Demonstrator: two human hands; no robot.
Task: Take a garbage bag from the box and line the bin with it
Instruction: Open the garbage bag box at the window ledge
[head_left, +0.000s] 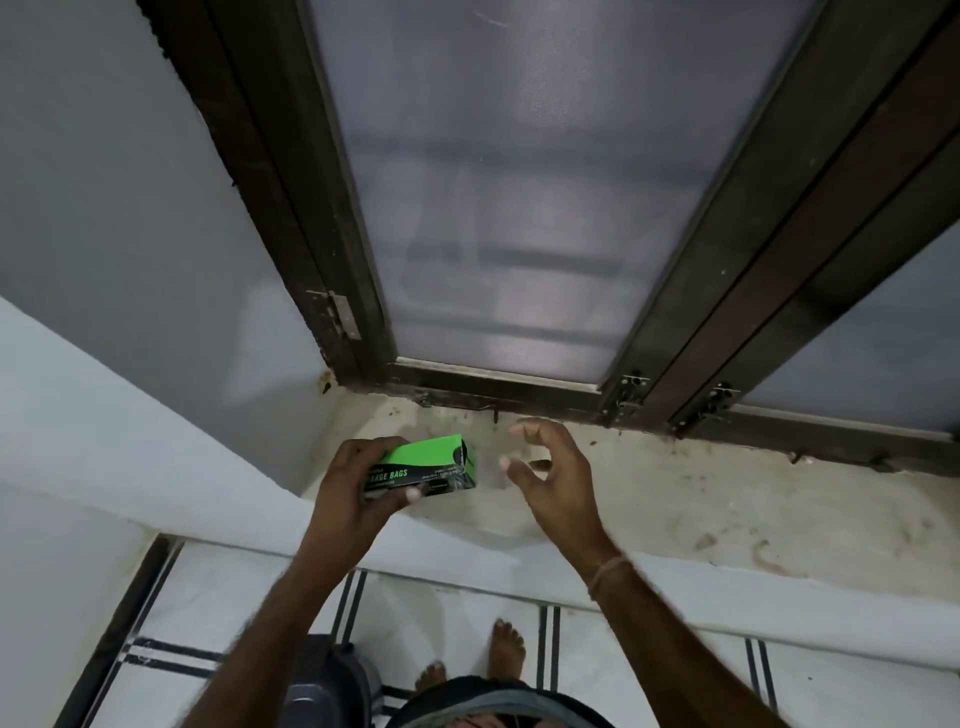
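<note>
A small green and black box (434, 465) printed with "garbage bags" is held above the stained window sill (727, 499). My left hand (353, 488) grips its left end, fingers over the top and thumb underneath. Dark bag material shows at the box's right end, which looks open. My right hand (556, 478) hovers just right of the box with fingers spread and loosely curved, holding nothing. A dark grey bin (327, 680) stands on the floor below my left forearm, which partly hides it.
A brown-framed window with frosted panes (519, 182) rises behind the sill, with latches (631, 395) at its base. A white wall (130, 208) closes the left side. The white tiled floor (441, 613) has dark stripes; my bare feet (498, 654) stand beside the bin.
</note>
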